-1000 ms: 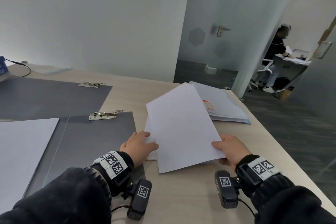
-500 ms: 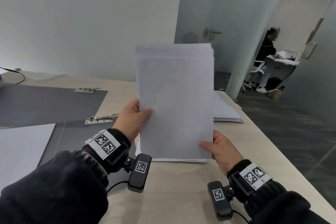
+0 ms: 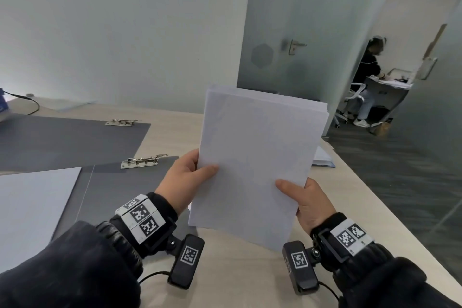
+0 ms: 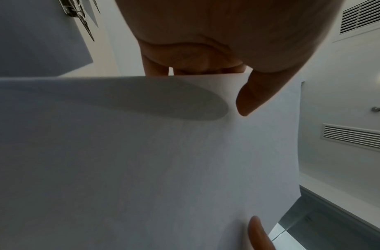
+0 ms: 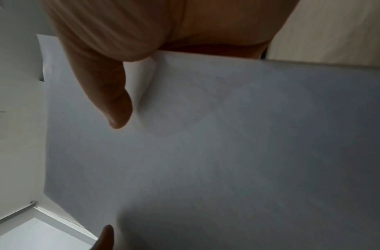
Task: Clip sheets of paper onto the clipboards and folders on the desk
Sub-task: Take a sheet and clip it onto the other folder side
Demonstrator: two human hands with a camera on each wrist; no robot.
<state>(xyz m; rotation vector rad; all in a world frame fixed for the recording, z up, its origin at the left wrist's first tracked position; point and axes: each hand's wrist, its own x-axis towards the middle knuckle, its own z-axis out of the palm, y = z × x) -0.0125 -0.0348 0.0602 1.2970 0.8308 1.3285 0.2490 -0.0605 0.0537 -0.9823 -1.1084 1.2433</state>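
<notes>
Both hands hold a stack of white paper (image 3: 257,157) upright above the desk, tilted slightly to the right. My left hand (image 3: 190,180) pinches its left edge, thumb on the front. My right hand (image 3: 305,197) pinches the lower right edge, thumb on the front. The sheets (image 4: 142,160) fill the left wrist view under the left thumb (image 4: 255,96), and the paper (image 5: 206,152) fills the right wrist view as well. A grey open folder (image 3: 120,195) with a metal clip (image 3: 142,160) lies left of the paper, a white sheet (image 3: 32,207) on its left half. A second grey clipboard (image 3: 65,140) lies behind it.
More papers (image 3: 321,157) lie on the desk behind the held stack, near the right edge. A black cable (image 3: 30,102) and a blue item (image 3: 2,105) sit at the far left. Beyond a glass door (image 3: 295,32), a person (image 3: 370,70) sits at another desk.
Both hands lifted the paper stack off the desk and stood it upright; since half a second ago it has tilted slightly to the right.
</notes>
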